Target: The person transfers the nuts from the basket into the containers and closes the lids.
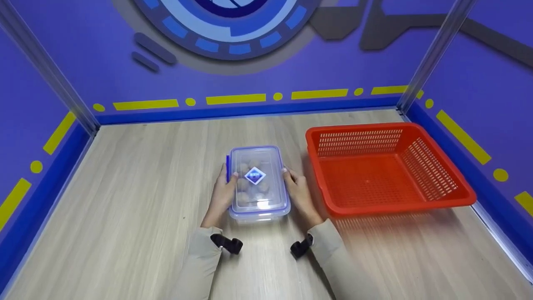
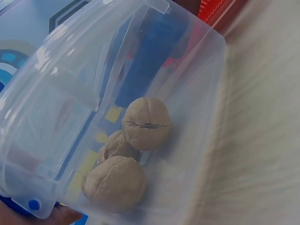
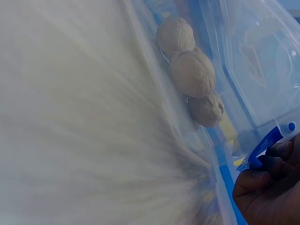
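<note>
A clear plastic food container [image 1: 268,160] with a blue-edged lid and a diamond-shaped label [image 1: 255,176] is held between both hands. Several walnuts [image 2: 146,124] lie at its bottom, seen through the wall in both wrist views. My left hand [image 1: 222,195] grips the left side, thumb on the lid's edge, beside an outward-standing blue latch [image 1: 227,166]. On the opposite side my right hand [image 1: 300,193] grips the container, its fingers curled at another blue latch [image 3: 267,146], which juts outward. Most of the left fingers are hidden.
A red plastic basket [image 1: 366,181] with perforated walls stands close on the right of the container, nothing in it. The wood-grain table [image 1: 137,200] is bounded by blue and purple panels [image 1: 250,83] at the back and both sides.
</note>
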### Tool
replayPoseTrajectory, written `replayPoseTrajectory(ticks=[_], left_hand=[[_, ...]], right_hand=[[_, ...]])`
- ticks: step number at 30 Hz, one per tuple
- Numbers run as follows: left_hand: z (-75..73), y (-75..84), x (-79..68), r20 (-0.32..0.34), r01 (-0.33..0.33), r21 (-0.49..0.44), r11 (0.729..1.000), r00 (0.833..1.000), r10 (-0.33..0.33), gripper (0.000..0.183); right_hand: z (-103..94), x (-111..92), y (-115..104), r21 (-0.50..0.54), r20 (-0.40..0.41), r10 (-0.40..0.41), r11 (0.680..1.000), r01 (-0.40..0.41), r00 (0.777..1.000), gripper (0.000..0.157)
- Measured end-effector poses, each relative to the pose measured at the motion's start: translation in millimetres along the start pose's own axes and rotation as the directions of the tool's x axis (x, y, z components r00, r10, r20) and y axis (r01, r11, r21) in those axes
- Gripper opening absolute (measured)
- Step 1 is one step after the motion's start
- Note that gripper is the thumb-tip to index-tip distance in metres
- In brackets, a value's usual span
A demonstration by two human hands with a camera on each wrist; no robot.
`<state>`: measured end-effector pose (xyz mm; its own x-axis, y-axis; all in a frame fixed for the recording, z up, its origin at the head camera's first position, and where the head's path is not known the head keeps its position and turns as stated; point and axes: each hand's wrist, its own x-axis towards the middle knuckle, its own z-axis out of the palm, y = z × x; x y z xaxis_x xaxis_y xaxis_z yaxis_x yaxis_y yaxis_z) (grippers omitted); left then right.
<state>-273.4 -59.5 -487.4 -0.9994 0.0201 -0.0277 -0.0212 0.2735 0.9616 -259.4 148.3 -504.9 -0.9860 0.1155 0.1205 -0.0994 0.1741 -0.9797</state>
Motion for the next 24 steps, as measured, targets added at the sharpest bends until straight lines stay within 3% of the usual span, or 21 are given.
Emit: replayPoseTrajectory(ticks=[5, 8, 14, 21, 24], left_hand=[[0.7, -0.5, 0.9, 0.009, 0.0, 0.055, 0.998, 1.0, 0.0, 0.062], [1.6, -0.2, 1.7, -0.002, -0.032, 0.086, 0.996, 0.999, 0.032, 0.06], [3.5, 2.0, 2.0, -0.02, -0.076, 0.105, 0.992, 0.997, 0.079, 0.059], [4.4, 1.2, 0.9, -0.034, -0.048, 0.078, 0.996, 0.998, 0.05, 0.059], [4.5, 0.7, 0.4, -0.037, -0.036, 0.064, 0.997, 0.999, 0.038, 0.059]], right_hand=[[1.4, -0.8, -6.6, 0.004, 0.014, -0.007, 1.0, 0.007, 1.0, 0.038], [1.8, 4.2, 7.3, 0.005, 0.008, -0.009, 1.0, 0.009, 1.0, 0.04], [0.3, 3.7, 8.9, 0.006, -0.008, -0.013, 1.0, 0.013, 1.0, 0.043], [1.5, 5.9, 9.8, 0.02, -0.013, -0.033, 0.999, 0.033, 0.999, 0.043], [1.7, 7.1, 8.6, 0.012, -0.029, -0.006, 1.0, 0.007, 1.0, 0.043]])
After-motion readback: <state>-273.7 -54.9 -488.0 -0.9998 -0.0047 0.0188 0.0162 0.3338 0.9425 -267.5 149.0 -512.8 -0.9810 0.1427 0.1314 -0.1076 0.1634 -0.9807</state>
